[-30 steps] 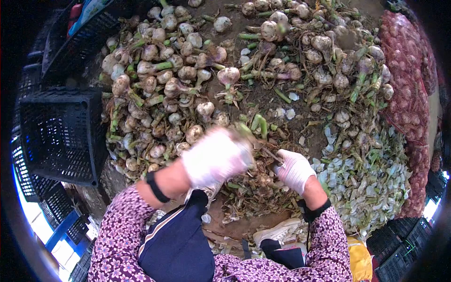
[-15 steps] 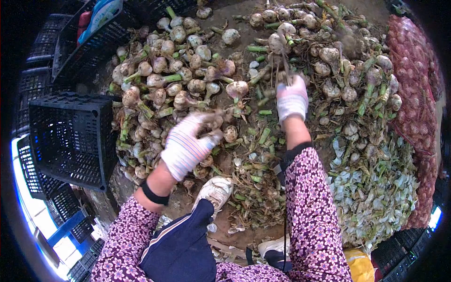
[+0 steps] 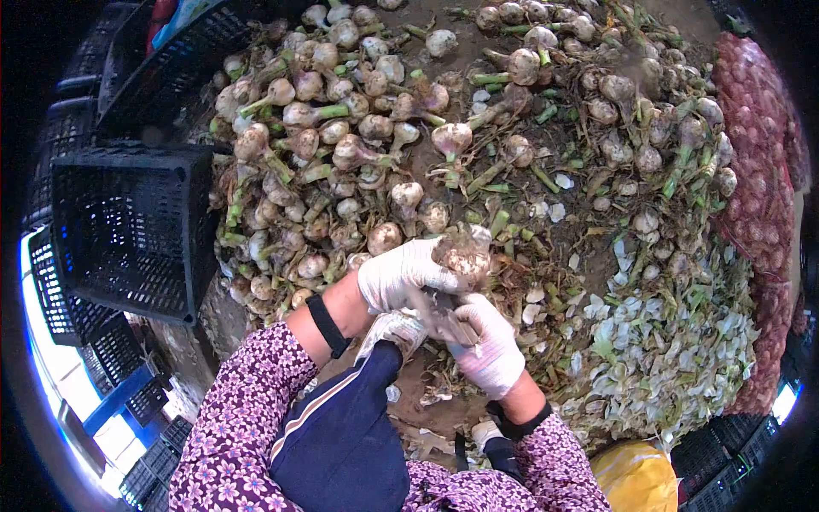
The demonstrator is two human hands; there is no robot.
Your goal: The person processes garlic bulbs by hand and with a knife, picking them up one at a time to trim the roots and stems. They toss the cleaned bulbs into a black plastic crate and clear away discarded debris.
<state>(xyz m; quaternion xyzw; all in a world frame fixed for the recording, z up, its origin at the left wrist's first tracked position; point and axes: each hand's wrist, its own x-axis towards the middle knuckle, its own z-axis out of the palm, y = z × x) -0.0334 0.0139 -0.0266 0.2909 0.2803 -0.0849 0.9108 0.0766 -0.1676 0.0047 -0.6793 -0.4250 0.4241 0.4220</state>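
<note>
Both hands wear white knit gloves and are close together low in the middle of the head view. My left hand (image 3: pixel 408 275) is closed around a garlic bulb (image 3: pixel 465 258) with roots and dirt on it. Just below, my right hand (image 3: pixel 488 346) grips a blurred, blade-like metal tool (image 3: pixel 444 314), its end near the bulb's underside. Motion blur hides the tool's exact kind and whether it touches the garlic. To the left and beyond lies a heap of trimmed garlic bulbs (image 3: pixel 375 128) with short green stems.
More garlic with roots and long stems (image 3: pixel 618 154) lies at the upper right. Pale peeled skins (image 3: pixel 665 350) cover the lower right. A red mesh sack of garlic (image 3: pixel 751 154) stands at the right edge, a black plastic crate (image 3: pixel 128 235) at left. A yellow bag (image 3: pixel 636 478) sits below.
My right hand has come back from the far pile with the tool, down to my left hand. My left hand has moved right and now holds a garlic bulb out in plain view.
</note>
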